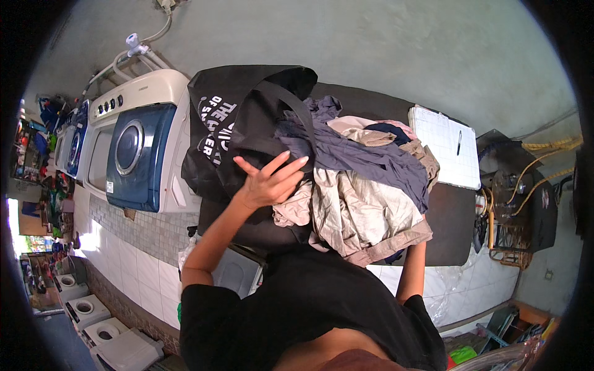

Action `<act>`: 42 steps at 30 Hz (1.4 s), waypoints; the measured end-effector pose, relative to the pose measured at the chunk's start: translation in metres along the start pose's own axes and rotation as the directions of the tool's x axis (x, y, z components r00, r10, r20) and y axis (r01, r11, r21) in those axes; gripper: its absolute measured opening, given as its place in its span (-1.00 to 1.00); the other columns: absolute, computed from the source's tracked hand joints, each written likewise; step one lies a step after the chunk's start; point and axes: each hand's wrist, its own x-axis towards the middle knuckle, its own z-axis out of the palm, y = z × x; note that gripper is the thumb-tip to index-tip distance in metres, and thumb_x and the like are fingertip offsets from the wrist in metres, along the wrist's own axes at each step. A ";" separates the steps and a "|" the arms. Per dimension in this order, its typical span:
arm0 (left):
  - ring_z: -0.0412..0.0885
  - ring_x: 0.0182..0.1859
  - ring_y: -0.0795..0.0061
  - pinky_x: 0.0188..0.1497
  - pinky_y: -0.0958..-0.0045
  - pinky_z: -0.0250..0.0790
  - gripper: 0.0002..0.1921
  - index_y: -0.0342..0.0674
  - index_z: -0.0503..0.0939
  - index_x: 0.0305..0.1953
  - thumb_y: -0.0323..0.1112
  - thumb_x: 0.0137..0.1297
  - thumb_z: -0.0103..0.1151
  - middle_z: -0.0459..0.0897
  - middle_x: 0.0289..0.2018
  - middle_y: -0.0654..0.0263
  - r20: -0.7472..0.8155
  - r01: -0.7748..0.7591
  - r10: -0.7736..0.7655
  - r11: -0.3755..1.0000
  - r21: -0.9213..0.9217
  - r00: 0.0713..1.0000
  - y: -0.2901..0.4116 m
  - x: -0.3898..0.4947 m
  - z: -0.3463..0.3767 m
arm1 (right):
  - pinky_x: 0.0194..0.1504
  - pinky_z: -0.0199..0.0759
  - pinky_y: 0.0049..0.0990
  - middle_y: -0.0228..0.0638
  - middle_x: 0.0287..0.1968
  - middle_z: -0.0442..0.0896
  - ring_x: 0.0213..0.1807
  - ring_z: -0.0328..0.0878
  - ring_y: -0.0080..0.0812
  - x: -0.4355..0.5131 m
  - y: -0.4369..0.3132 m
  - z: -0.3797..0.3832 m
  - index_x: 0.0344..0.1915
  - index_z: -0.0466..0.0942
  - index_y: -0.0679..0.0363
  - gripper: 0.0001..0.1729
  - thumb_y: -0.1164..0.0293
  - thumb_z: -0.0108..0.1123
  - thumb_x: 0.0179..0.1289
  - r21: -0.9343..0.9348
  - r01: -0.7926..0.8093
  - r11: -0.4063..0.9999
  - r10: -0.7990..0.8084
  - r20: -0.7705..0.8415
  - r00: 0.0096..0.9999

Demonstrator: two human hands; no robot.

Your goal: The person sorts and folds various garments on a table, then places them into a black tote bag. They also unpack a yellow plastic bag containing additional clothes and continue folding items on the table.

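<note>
My left hand [271, 183] has its fingers spread, at the mouth of a black fabric bag [250, 116] with white printed lettering. The bag lies on its side, and its strap [301, 111] loops across the opening. A grey-blue crumpled garment [366, 153] trails from the bag over a heap of clothes. Closest to me in that heap is a cream striped garment [362, 208] with a ribbed beige hem. A small pale pink cloth [293, 206] lies just below my left hand. My right forearm [413, 269] reaches under the heap's right side; the clothes hide that hand.
The heap rests on a dark-covered table [450, 227]. An open ruled notebook [441, 143] with a pen [459, 142] lies at its right. A twin-tub washing machine [139, 153] stands left of the bag. Beyond the table's right end is a black device with yellow hoses [515, 185].
</note>
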 end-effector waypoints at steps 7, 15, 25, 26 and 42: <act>0.16 0.34 0.22 0.28 -0.35 -0.52 -0.65 0.07 0.55 -0.02 -0.11 0.14 0.11 0.39 0.21 0.35 0.201 0.375 -0.422 0.897 0.236 0.884 -0.100 0.035 0.005 | -0.07 0.38 -0.44 -0.25 -0.12 0.56 -0.17 0.53 -0.32 -0.003 -0.004 -0.005 -0.02 0.45 0.32 -0.48 0.12 0.10 0.19 -0.005 0.008 1.000 -0.008 0.000 1.000; 0.41 0.16 0.14 0.21 0.34 0.18 -0.23 -0.45 0.29 0.18 0.19 0.24 0.01 0.46 0.07 -0.06 0.680 0.951 -0.668 0.167 -0.260 0.303 -0.113 0.004 0.035 | -0.13 0.42 -0.47 -0.28 -0.17 0.59 -0.23 0.56 -0.36 0.001 0.002 0.006 -0.07 0.49 0.29 -0.55 0.16 0.09 0.19 0.043 0.029 0.999 -0.032 0.056 0.998; 0.45 -0.16 0.64 -0.05 0.60 0.28 -0.60 -0.47 0.46 0.03 -0.28 0.26 0.06 0.59 -0.18 0.33 0.874 0.868 -0.225 -0.162 -0.469 0.431 -0.067 0.074 -0.077 | -0.12 0.50 -0.42 -0.25 -0.18 0.62 -0.25 0.61 -0.33 -0.109 -0.052 0.103 -0.08 0.50 0.29 -0.63 0.28 0.07 0.19 0.528 0.038 0.848 -0.105 0.098 0.990; 0.46 -0.16 0.65 -0.05 0.62 0.28 -0.64 -0.48 0.52 -0.05 -0.27 0.28 0.04 0.62 -0.23 0.33 0.888 0.867 -0.198 -0.212 -0.451 0.414 -0.062 0.081 -0.090 | -0.14 0.53 -0.40 -0.23 -0.17 0.63 -0.24 0.62 -0.30 -0.118 -0.063 0.114 -0.09 0.51 0.29 -0.65 0.29 0.06 0.19 0.568 0.067 0.820 -0.150 0.100 0.984; 0.51 -0.17 0.59 -0.10 0.57 0.35 -0.70 -0.41 0.52 -0.10 -0.26 0.31 0.03 0.58 -0.27 0.30 0.521 0.636 -0.758 -0.186 -0.749 0.392 -0.053 0.031 -0.045 | -0.23 0.36 -0.32 -0.19 -0.30 0.60 -0.28 0.52 -0.25 -0.094 -0.007 0.378 -0.04 0.47 0.27 -0.63 0.47 0.13 0.11 -0.024 0.856 0.517 -0.551 0.756 0.354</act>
